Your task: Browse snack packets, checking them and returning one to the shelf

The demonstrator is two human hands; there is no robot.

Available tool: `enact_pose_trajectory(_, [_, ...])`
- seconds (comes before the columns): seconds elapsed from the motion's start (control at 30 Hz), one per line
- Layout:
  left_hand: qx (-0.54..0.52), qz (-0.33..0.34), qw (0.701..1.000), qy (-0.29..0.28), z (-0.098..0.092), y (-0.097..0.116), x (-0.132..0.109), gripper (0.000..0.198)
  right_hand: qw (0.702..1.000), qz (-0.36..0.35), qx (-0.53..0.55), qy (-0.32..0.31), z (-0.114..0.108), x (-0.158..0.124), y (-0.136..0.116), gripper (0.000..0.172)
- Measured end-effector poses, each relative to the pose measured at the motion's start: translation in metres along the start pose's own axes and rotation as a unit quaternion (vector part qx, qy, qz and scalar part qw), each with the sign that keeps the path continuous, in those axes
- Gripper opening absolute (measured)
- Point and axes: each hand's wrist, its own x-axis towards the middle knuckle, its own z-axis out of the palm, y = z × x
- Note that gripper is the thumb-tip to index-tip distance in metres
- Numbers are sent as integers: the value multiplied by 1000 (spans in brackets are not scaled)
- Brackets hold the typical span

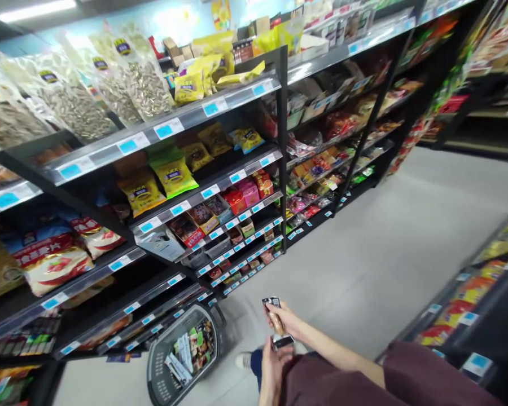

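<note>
Right now the person is standing in a shop aisle, holding small goods low in front of the body. The right hand [285,322] is reaching forward, its fingers clamped on a silver-and-black packet [272,303] that is sticking up above the thumb; something brownish is sitting in the same grip, too small to make out. The left hand [273,369] is hovering just below, its fingers closing around a dark packet [283,341] that is lying nearly flat. The two hands are almost touching.

On the floor [385,254], just to the left of them, a grey basket [157,376] is standing with assorted packets already lying inside. The shelves [220,186] beside it are carrying bags of snacks behind blue price tags.

As I judge it, handling these well is calling for a pinch at the packets' edges rather than across their faces, so the printing is staying readable, and for keeping both hands over the basket, since such slippery little packets are likely to slide out of a crowded grip.
</note>
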Motion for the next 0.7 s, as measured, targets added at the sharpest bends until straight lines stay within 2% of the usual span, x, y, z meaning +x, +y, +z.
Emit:
enact_pose_trajectory(0.07, [-13, 16, 1000, 4, 12, 5, -11, 58, 1000, -18, 18, 8, -10, -11, -8, 44])
enact_pose_trajectory(0.17, [51, 45, 997, 31, 29, 10, -19, 62, 998, -45, 38, 3, -14, -21, -18, 45])
enact_pose_trajectory(0.27, [88, 90, 991, 52, 47, 4, -22, 58, 996, -68, 49, -7, -11, -34, -26, 44])
enact_pose_trajectory(0.4, [102, 162, 981, 41, 65, -6, -26, 48, 994, -67, 81, -12, -12, -57, -37, 37])
enact_pose_trajectory(0.47, [121, 194, 973, 35, 70, -10, -28, 47, 992, -30, 116, -47, -18, -67, -42, 35])
enact_pose_trajectory(0.6, [106, 206, 971, 63, 80, -19, -29, 48, 966, 40, 190, -172, -29, -76, -46, 34])
enact_pose_trajectory(0.7, [133, 204, 964, 105, 85, -21, -27, 57, 949, 55, 239, -200, -27, -73, -48, 28])
